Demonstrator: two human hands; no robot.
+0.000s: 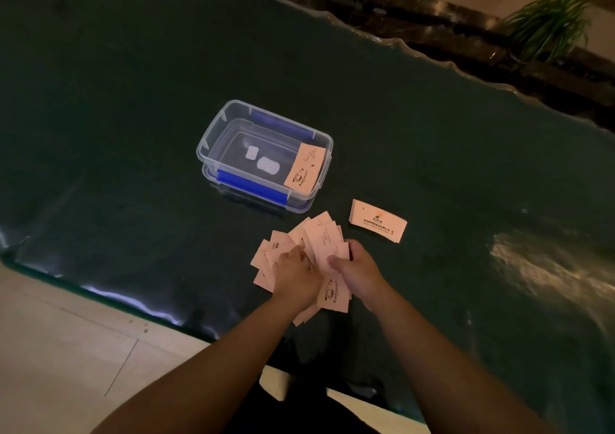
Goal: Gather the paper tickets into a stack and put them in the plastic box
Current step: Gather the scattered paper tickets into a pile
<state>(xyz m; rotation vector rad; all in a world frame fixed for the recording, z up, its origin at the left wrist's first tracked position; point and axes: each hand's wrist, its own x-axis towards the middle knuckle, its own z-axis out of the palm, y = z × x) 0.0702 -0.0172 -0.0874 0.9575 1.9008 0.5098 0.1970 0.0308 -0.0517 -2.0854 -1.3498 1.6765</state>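
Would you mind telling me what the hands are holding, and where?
Both hands grip the fanned paper tickets near their lower middle.

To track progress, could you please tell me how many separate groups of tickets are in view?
3: one batch in the plastic box at its right end, one neat stack on the table right of the box, and a loose fan under both hands. None seem hidden.

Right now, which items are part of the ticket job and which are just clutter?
Job: loose tickets under the left hand and right hand; neat ticket stack; plastic box with one ticket inside.
Not job: plants; dark table.
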